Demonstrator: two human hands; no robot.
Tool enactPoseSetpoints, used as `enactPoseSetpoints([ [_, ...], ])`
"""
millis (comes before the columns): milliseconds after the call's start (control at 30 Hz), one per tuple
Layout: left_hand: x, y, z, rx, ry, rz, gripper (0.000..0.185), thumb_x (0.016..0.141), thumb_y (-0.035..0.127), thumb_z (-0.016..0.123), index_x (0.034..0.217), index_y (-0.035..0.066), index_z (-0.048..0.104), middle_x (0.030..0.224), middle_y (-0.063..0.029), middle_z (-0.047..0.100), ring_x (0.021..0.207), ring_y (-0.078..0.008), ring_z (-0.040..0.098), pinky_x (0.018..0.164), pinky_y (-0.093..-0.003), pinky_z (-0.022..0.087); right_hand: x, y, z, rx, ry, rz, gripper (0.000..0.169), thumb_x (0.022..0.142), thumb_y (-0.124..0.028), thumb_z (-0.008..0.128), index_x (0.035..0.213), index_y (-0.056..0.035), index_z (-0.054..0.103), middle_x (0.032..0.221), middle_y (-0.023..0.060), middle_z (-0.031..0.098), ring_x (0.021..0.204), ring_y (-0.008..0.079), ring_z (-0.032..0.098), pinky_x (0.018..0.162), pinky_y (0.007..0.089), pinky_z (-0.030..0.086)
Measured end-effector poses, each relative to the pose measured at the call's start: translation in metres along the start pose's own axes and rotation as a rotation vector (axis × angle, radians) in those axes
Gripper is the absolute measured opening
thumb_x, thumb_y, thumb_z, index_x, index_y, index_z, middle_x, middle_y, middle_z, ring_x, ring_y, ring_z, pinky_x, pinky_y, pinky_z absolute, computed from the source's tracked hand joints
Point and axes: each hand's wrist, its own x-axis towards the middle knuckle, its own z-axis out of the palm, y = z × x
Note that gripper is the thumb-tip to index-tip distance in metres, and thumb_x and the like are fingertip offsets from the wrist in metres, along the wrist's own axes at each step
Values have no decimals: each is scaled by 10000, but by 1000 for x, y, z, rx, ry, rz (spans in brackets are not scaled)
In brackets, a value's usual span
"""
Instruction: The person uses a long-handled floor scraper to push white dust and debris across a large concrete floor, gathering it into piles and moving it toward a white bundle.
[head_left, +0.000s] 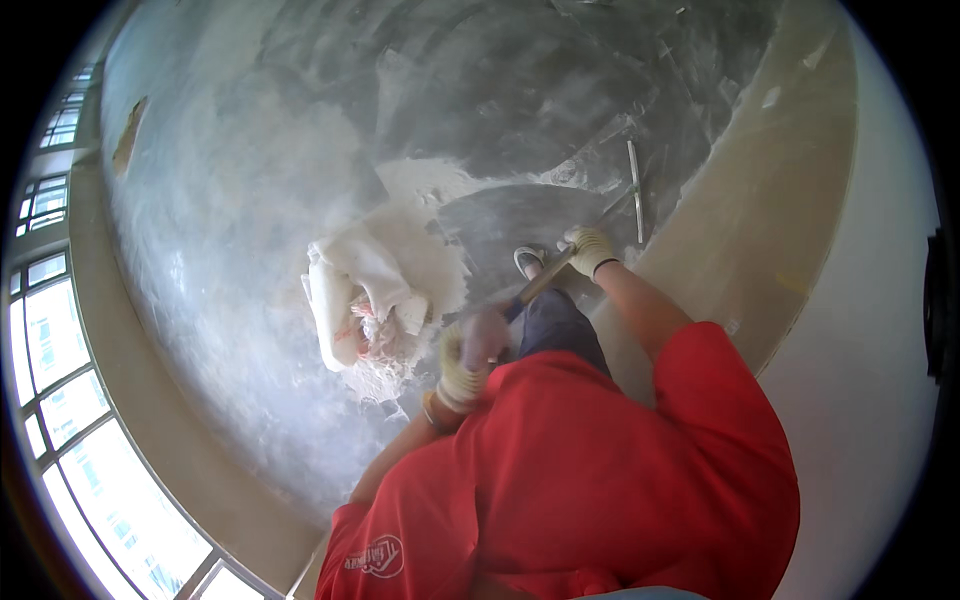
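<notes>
Both of my hands wear cream knitted work gloves. My right hand (589, 251) grips the pole (547, 276) of a long-handled floor tool, partway down its length. My left hand (459, 371) is closed around the upper end, close to my waist; its fingers are blurred. The pole slants away to the upper right and meets a narrow pale bar (636, 191) lying on the floor, a squeegee or scraper head. Left of the pole, a crumpled white sack (352, 274) lies on its side on the floor. Torn white and reddish scraps (375, 326) show at its near end.
White powder (427, 180) spreads around the sack and in an arc towards the bar. The grey concrete floor (510, 97) is dusty and streaked. A tan wall band (780, 172) borders it at right. Windows (112, 480) line the left. A brown piece (130, 137) lies far left.
</notes>
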Motion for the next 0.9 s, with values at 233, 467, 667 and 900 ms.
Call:
enactPoseSetpoints([
  [233, -29, 70, -31, 195, 622, 66, 327, 947, 184, 415, 636, 144, 323, 526, 32, 271, 521, -116, 303, 824, -379, 396, 45, -147, -11, 172, -218, -278, 246, 819, -331, 548, 861, -119, 665, 960, 123, 655, 938, 307, 609, 827, 476, 461],
  [467, -104, 136, -23, 395, 965, 105, 316, 946, 131, 403, 660, 127, 269, 565, 39, 254, 556, -92, 314, 783, -350, 402, 26, -292, 22, 65, -432, -662, 229, 719, -244, 670, 909, -117, 686, 990, 119, 652, 951, 293, 624, 840, 475, 473],
  [667, -153, 152, -9, 369, 1460, 125, 445, 994, 242, 333, 566, 167, 242, 482, 42, 194, 475, -100, 228, 830, -338, 391, -19, -369, 21, -16, -689, -832, 166, 718, -236, 693, 836, -121, 717, 880, 146, 672, 863, 308, 647, 773, 417, 514],
  [900, -145, 159, -36, 770, 1180, 264, 317, 940, 163, 410, 646, 53, 367, 568, -3, 324, 546, -166, 354, 635, -345, 426, 22, -363, 13, -18, -474, -970, 179, 691, -217, 694, 826, -98, 700, 839, 144, 666, 832, 330, 644, 717, 431, 515],
])
